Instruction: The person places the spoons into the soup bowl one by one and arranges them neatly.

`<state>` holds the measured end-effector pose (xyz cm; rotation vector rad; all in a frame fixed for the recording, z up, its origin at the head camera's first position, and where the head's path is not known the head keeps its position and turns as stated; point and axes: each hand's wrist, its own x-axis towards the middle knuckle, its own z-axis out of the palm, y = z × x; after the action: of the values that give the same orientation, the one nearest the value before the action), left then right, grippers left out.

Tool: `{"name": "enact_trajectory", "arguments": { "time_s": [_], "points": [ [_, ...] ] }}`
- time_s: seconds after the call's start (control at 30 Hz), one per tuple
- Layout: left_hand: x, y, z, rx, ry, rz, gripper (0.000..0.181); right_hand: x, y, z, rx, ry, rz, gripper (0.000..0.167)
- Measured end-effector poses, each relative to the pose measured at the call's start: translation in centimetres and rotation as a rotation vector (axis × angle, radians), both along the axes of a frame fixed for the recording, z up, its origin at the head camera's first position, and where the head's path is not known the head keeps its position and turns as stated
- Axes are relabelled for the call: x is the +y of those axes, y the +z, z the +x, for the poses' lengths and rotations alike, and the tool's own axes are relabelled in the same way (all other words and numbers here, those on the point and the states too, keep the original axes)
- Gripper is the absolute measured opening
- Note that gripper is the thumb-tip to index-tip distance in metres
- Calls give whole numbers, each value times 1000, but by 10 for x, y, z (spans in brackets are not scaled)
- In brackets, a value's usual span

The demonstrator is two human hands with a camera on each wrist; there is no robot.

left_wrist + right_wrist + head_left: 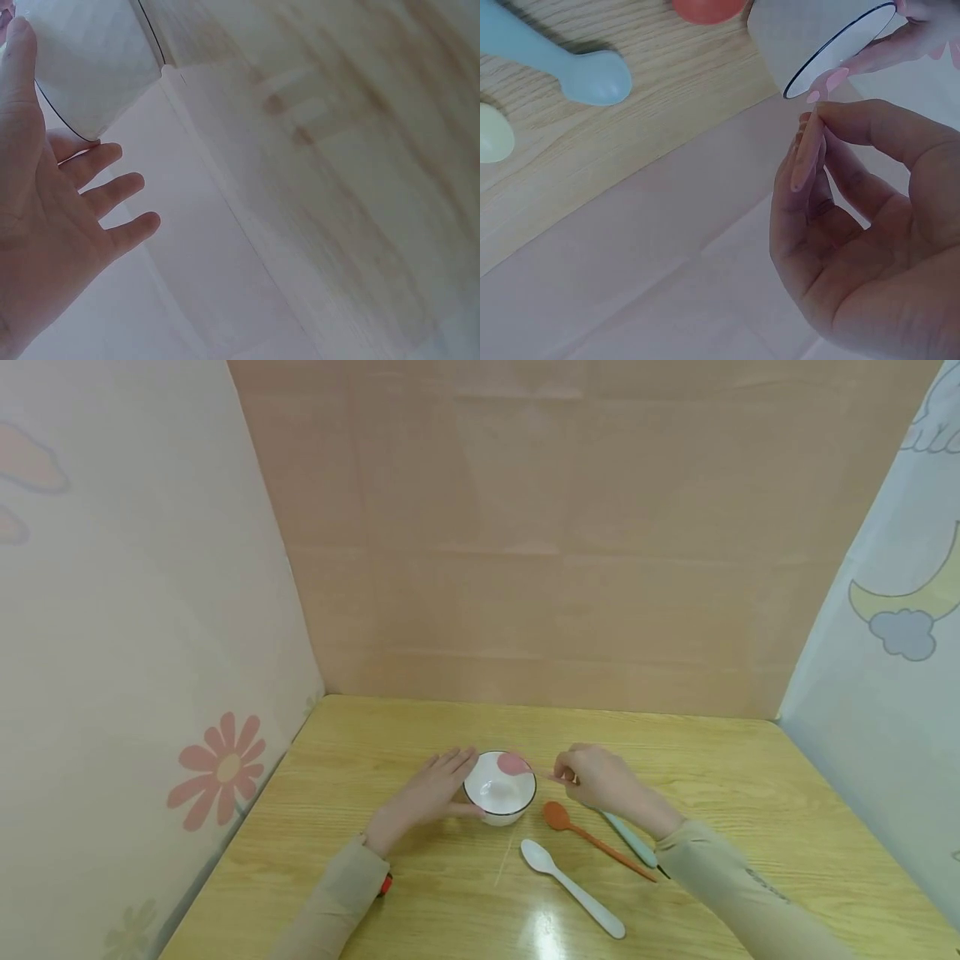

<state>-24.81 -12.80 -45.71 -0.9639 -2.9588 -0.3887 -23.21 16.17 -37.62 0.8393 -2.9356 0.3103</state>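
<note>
A white bowl point(501, 792) with a dark rim stands on the wooden table. My left hand point(427, 797) holds it from the left, thumb at the near side and fingers at the far rim; in the left wrist view the last fingers spread away from the bowl point(94, 64). Between thumb and fingers, my right hand point(607, 781) pinches the handle of a pink spoon point(513, 763). The spoon's head is over the far right part of the bowl. Close up in the right wrist view, the handle's end point(805, 161) pokes out past the right thumb.
An orange spoon point(600, 847) and a white spoon point(573, 891) lie right of the bowl. A pale blue-green spoon point(630, 839) lies partly under the right forearm. A brown backdrop point(555, 568) rises behind the table point(420, 910), with patterned sheets at both sides.
</note>
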Motion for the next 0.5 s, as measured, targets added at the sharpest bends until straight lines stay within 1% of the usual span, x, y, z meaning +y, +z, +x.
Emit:
{"name": "enact_trajectory", "arguments": {
  "time_s": [0.2,0.4,0.5],
  "points": [
    [1,-1,-1,10,-1,-7,99,-6,-5,0,26,14,10,17],
    [1,1,-1,19,-7,-13,99,-12,-4,4,52,43,-1,18],
    [1,2,0,21,-15,-9,99,-15,-3,6,39,44,0,17]
  ]
}}
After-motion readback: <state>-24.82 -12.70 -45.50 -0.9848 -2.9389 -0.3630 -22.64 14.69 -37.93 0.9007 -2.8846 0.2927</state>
